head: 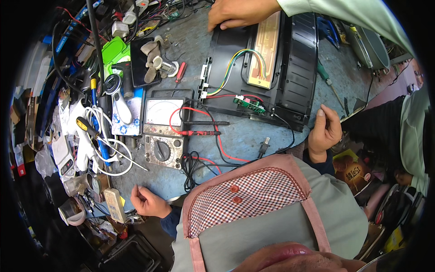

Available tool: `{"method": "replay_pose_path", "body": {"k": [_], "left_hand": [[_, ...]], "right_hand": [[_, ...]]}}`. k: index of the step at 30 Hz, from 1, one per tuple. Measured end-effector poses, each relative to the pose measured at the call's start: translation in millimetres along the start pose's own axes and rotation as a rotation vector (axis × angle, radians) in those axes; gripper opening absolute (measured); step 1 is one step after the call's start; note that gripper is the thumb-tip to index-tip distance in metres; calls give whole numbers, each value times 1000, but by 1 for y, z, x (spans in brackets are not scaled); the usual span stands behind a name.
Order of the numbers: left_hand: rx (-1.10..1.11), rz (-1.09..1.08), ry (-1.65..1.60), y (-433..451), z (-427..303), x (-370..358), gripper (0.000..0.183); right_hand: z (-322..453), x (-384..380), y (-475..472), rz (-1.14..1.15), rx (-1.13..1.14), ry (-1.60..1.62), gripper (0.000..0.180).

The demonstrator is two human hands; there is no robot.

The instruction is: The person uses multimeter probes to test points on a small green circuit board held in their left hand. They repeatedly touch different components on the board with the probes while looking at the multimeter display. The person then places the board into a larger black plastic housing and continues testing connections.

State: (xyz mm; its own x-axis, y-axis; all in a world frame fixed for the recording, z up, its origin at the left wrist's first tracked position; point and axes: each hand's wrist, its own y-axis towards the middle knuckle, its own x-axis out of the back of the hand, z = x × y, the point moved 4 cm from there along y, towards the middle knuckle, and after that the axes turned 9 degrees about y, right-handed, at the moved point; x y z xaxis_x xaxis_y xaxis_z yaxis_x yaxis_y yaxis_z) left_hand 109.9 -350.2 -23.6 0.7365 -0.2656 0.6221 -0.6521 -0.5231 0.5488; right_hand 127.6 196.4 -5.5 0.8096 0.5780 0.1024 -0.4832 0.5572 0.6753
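Note:
My left hand point(148, 201) rests at the table's near edge, fingers curled, holding nothing. Nothing is in my right hand point(324, 132) either; its fingers are loosely bent beside the near right corner of a black plastic appliance housing point(232, 44). Inside the housing lies a copper-traced circuit board point(265, 51). Coloured wires point(234, 61) run from it to a connector at the left edge. A small green circuit board point(249, 104) sits at the near side. An analog multimeter point(161, 149) lies between my hands, its black probe point(207, 123) and red probe point(200, 133) resting to its right.
Another person's hand point(243, 13) touches the housing's far left corner. A power plug point(264, 148) lies near my apron. Left are a yellow-black screwdriver point(87, 127), a white magnifier point(120, 102) and a solder spool point(166, 67). A green-handled screwdriver point(324, 74) lies right of the housing.

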Motion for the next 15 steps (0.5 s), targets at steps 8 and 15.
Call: {"method": "replay_pose_path", "body": {"k": [8, 15], "left_hand": [[14, -4, -21, 0, -4, -1, 15], [4, -6, -33, 0, 1, -3, 16]], "right_hand": [[-7, 3, -4, 2, -26, 20, 14], [0, -1, 1, 8, -47, -12, 13]]}}
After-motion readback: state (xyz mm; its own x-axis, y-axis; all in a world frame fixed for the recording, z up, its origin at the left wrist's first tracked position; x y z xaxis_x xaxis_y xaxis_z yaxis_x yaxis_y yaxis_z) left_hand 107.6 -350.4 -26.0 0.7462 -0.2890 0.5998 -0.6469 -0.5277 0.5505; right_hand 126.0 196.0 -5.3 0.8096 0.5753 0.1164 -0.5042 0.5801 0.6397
